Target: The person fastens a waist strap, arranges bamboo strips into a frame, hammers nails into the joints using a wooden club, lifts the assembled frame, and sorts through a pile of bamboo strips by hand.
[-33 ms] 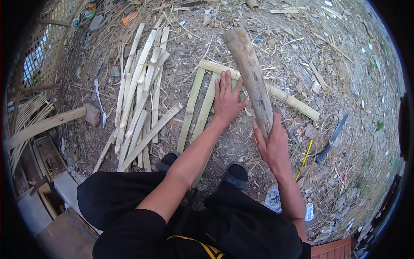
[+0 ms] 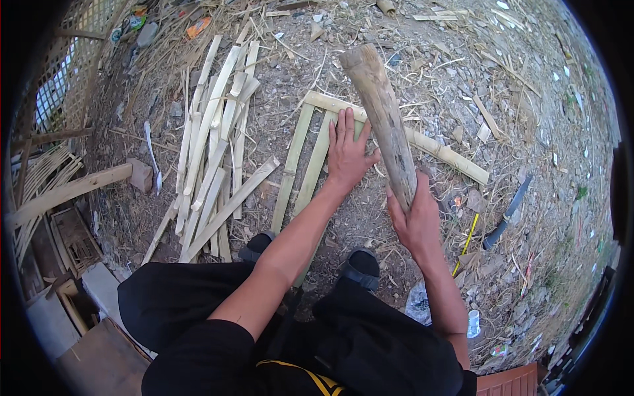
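My right hand (image 2: 419, 223) grips the lower end of a thick wooden club (image 2: 386, 119), which slants up and away to the left above the ground. Fingers spread, my left hand (image 2: 349, 153) lies flat where a split bamboo crosspiece (image 2: 449, 154) meets an upright bamboo slat (image 2: 315, 162). A second bamboo slat (image 2: 289, 165) runs beside it, its far end at the crosspiece's left end. The club hides part of the crosspiece. Both slats run back toward my feet, and my left forearm covers part of them.
Many split bamboo strips (image 2: 214, 132) lie piled at the left. A dark curved blade (image 2: 508, 211) and a thin yellow strip (image 2: 469, 237) are on the ground at the right, near a clear plastic bag (image 2: 417, 305) and a plastic cup (image 2: 473, 323). A wooden beam (image 2: 79, 190) juts in from the left.
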The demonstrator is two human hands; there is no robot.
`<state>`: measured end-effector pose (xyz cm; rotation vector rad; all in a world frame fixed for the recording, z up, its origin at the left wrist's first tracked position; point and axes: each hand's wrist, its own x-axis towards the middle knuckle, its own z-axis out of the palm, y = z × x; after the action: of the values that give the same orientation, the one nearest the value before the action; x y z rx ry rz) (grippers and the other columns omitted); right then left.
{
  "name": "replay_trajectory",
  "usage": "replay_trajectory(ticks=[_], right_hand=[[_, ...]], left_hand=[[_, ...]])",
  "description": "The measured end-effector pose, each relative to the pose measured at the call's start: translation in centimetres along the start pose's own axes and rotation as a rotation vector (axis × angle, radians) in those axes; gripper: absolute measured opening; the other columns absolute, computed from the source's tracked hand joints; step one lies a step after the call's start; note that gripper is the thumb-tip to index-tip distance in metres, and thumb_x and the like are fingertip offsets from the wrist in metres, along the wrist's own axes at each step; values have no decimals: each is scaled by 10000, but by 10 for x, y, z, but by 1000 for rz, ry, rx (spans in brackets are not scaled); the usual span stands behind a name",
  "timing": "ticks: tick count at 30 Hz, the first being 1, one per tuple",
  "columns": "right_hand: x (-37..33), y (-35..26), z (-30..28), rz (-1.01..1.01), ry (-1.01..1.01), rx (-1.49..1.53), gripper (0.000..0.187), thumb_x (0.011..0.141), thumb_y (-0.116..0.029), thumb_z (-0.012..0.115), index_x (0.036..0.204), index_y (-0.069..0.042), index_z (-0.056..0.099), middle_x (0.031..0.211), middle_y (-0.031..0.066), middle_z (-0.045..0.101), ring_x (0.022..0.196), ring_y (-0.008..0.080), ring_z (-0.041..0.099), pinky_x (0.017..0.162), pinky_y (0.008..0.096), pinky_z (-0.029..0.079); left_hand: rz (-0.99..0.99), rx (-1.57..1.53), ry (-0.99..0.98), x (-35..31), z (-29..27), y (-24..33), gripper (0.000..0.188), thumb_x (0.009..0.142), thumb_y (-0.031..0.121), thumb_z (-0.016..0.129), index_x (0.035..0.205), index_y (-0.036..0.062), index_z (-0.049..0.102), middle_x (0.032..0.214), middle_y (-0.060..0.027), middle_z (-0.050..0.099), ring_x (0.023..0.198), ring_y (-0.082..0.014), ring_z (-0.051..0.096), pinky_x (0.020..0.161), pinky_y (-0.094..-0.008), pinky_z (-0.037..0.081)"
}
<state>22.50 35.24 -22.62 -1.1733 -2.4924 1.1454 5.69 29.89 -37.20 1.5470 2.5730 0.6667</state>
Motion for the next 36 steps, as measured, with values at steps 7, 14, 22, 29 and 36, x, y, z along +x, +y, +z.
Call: replay_trajectory(ticks=[7,14,22,29,36], right_hand=[[4,-2,-10,77,-53,47,386,948,-272,656,1131,-6,444,840,348,652,778,536,644,642,577,500],[8,23,10,187,-212,-193,381,942,-255,664,1122,7,455,823,324,660,771,520,655,639,548,512],[-1,-3,9,-31,70,156,384,936,-232,668,1132,19,455,806,322,654,751,514,657,626,535,515],[-4,-12,8,54,-24,114,399,935,-235,669,1152,23,457,798,318,656,753,509,665,628,533,518],[3,16,18,221,-111,1,361,938,-242,667,1095,21,475,782,315,653,739,510,666,616,524,513]], left_hand=[[-24,-39,-21,-2,0,3,785,832,480,699,1499,139,465,1585,-318,255,1506,-449,190,1210,-598,148],[-20,100,-142,3,0,5,785,859,510,653,1514,131,447,1591,-319,243,1508,-442,192,1206,-605,154],[-32,-45,-18,1,-1,4,777,807,452,736,1460,102,503,1603,-312,222,1522,-432,155,1220,-595,99],[-50,-20,-53,-2,-3,3,784,789,407,768,1473,141,492,1603,-310,223,1523,-433,153,1215,-607,104],[-50,50,-134,1,-2,9,796,844,505,679,1522,167,436,1602,-307,231,1520,-430,162,1210,-613,108]])
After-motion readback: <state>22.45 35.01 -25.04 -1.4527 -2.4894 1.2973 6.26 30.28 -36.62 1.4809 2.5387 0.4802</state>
